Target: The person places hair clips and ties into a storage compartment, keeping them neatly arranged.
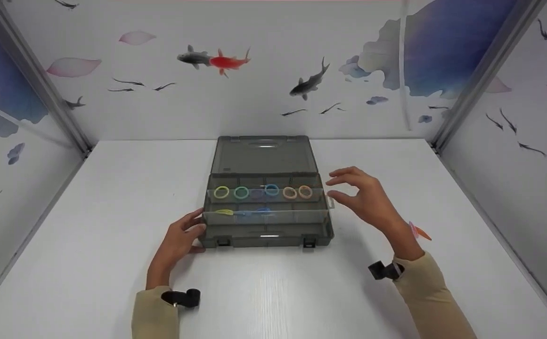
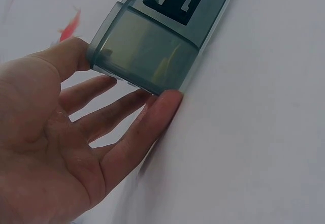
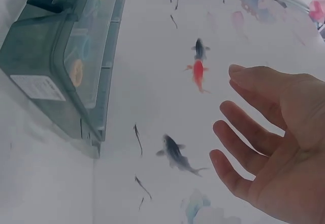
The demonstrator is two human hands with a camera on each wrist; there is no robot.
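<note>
A grey translucent storage box (image 1: 268, 230) stands on the table, its lid (image 1: 264, 155) laid back. Several coloured rings lie in its back row, among them a yellow ring (image 1: 221, 192), a green ring (image 1: 241, 192) and an orange ring (image 1: 305, 191). Yellow and blue pieces show in the middle row; their kind is unclear. My left hand (image 1: 179, 240) rests against the box's left side near the front corner, fingers spread and touching its wall and lower edge (image 2: 137, 99). To the right of the box, my right hand (image 1: 365, 197) hovers apart from it, fingers loosely bent, holding nothing.
The white table (image 1: 264, 292) is bounded by a back wall (image 1: 264, 94) and side walls with painted fish. Black wrist straps (image 1: 386, 270) sit at both sleeves. A small pink and orange item (image 1: 422, 232) shows at my right wrist. A white label (image 3: 38, 87) is on the box.
</note>
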